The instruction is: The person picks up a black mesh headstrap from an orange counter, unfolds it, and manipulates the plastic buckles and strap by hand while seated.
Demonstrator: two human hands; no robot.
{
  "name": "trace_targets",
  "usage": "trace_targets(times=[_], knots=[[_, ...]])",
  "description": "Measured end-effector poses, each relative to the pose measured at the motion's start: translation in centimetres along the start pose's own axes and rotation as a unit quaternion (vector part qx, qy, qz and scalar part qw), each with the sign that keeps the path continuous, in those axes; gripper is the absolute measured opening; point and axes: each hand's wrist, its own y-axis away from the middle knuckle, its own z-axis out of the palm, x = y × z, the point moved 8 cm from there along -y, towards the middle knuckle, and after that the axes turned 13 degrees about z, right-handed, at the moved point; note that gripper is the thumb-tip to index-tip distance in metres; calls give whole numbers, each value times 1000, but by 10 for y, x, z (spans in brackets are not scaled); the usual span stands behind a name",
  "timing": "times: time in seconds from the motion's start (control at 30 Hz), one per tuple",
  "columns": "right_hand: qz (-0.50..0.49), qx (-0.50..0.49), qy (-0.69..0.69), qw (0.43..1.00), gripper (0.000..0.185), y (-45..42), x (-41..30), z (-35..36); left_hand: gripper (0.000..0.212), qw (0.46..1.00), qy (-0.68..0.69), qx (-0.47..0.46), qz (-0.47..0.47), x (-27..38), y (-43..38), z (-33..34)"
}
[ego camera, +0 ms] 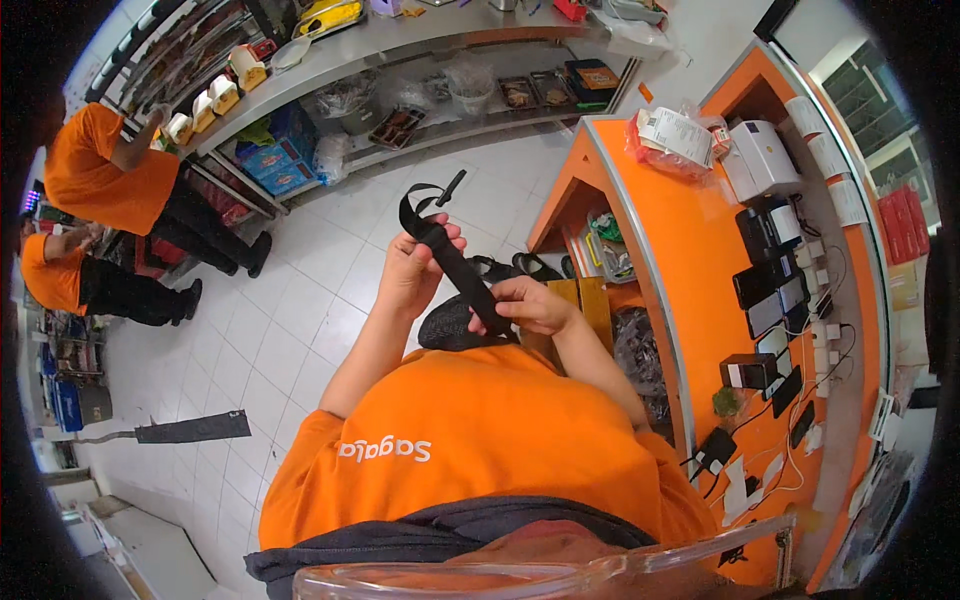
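Note:
A black webbing strap (465, 277) is stretched between my two hands in front of my orange shirt. My left hand (420, 262) grips its upper part between thumb and fingers. Beyond that hand the strap curls into a loop (409, 211), with a slim black end piece (451, 188) sticking out. My right hand (529, 304) pinches the lower part close to my belly. Below the strap shows a dark textured thing (448, 324), possibly a shoe, partly hidden by my shirt. The strap's lower end is hidden at the shirt's edge.
An orange counter (686, 247) on the right bears phones (765, 315), cables and a white printer (763, 157). A steel worktable (360, 56) with a lower shelf runs ahead. Two people in orange shirts (112, 172) stand at left. Sandals (532, 266) lie by the counter.

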Motion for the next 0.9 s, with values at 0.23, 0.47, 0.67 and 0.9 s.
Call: trace_targets(times=[0.23,0.47,0.67,0.9], knots=[[-122,-119,-139,976,62,12,-25,31,73,991,58,121,28,10,4,-26],[-7,67,-32,997,40,7,24,-24,72,993,7,84,79,45,-9,-26],[47,96,66,992,35,35,8,-10,59,984,-39,109,135,88,-17,-45],[-24,189,47,981,28,37,-21,-29,56,979,-140,24,144,85,-13,-4]])
